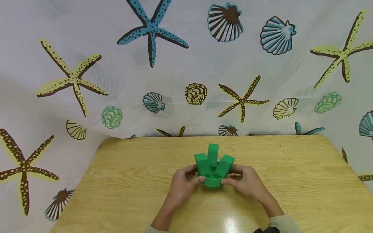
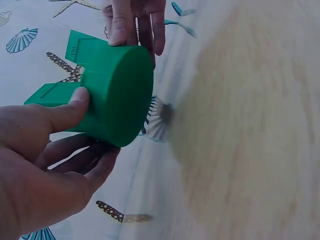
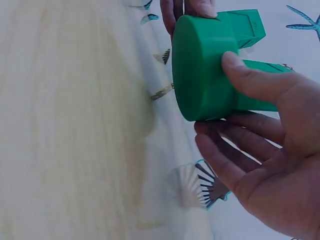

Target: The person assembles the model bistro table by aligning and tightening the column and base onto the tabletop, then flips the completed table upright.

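A green plastic piece (image 1: 212,183) with a round base and three square, block-like arms slanting outward from its top is held in both hands just above the table. My left hand (image 1: 182,185) grips the base from the left, thumb on the near side and fingers curled behind. On the opposite side, my right hand (image 1: 247,182) holds it the same way. The flat underside of the green base (image 2: 132,97) shows in the left wrist view. In the right wrist view, my right thumb (image 3: 250,77) presses the base's side, close to one arm.
A wood-grain table (image 1: 122,191) spreads beneath the hands. Behind it and along both sides hangs a pale cloth (image 1: 180,71) printed with starfish and shells. Something dark (image 1: 266,230) sits by the right wrist at the bottom edge.
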A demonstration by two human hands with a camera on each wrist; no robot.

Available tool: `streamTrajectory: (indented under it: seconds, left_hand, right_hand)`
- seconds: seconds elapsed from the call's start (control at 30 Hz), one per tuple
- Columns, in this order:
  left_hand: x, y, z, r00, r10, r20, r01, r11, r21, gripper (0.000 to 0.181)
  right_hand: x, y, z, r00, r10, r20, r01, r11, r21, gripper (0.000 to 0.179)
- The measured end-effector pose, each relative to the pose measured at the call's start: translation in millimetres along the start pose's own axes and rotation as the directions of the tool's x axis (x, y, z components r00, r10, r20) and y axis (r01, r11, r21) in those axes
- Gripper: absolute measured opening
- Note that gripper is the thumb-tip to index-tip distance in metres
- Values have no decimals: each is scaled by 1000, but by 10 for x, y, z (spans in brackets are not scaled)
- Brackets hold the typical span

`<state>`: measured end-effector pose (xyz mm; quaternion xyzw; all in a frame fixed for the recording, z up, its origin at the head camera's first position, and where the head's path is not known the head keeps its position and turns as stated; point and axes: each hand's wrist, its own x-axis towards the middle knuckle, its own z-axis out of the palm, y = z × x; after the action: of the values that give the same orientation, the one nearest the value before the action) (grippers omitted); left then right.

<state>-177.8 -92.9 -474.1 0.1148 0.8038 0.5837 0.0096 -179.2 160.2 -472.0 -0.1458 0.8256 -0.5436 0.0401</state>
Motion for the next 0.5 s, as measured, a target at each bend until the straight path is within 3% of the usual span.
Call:
streamTrajectory:
  seconds: [0.1, 0.2, 0.4, 0.5]
  left_hand:
    - [-7, 71, -11, 998, 4, -55, -9, 996, -86, 50]
    - [-21, 142, -15, 996, 7, -92, -22, 986, -163, 49]
    - [-32, 239, -1, 997, 37, -70, -56, 957, -285, 59]
    - [-31, 247, 26, 995, 57, -76, -77, 955, -286, 56]
  right_hand:
    - [-13, -58, -38, 999, -45, -17, 46, 997, 65, 55]
    - [-9, -114, -44, 994, -91, -68, 95, 993, 68, 53]
    - [-3, -183, -46, 966, -166, -198, 187, 978, 89, 44]
    - [-12, -196, -48, 952, -198, -232, 228, 968, 109, 41]
